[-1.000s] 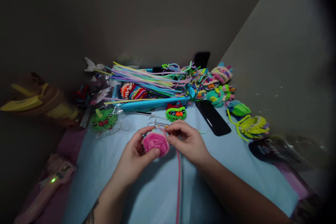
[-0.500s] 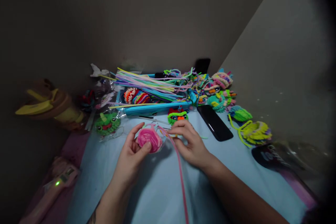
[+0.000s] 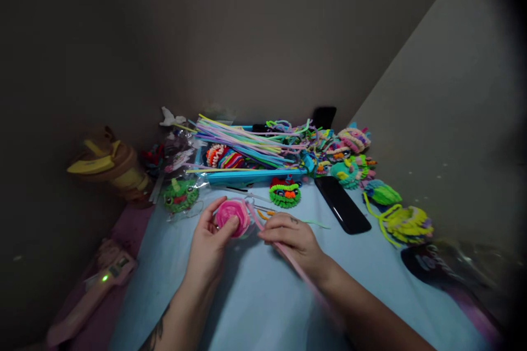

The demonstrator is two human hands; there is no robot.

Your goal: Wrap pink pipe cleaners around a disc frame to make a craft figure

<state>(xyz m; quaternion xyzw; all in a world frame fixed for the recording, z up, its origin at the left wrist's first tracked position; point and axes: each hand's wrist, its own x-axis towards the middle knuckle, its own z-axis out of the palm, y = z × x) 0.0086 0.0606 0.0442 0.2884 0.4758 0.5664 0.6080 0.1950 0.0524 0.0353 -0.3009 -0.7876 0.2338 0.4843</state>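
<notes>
My left hand (image 3: 214,230) pinches a round pink coil of pipe cleaner (image 3: 230,215) by its rim, thumb on its front face. From the coil's right side runs a long pink pipe cleaner (image 3: 300,270), its lower end blurred. My right hand (image 3: 292,236) is closed on this strand a little way from the coil, fingers pressed together. Just behind the hands sits a green and red pipe-cleaner owl (image 3: 285,193). Orange-tipped thin pieces (image 3: 265,213) lie between the coil and my right hand.
A blue tray (image 3: 255,176) holds many loose pipe cleaners (image 3: 247,140). Beside it lie a black phone (image 3: 342,204), a green creature (image 3: 180,196) in clear wrap and a yellow piece (image 3: 407,225). A brown and yellow object (image 3: 109,167) stands left; a dark packet (image 3: 424,263) lies right.
My right hand has moved slightly down and closed around the pink strand, whose free end has swung right, under the right forearm's side. The left hand still holds the coil. The view has shifted.
</notes>
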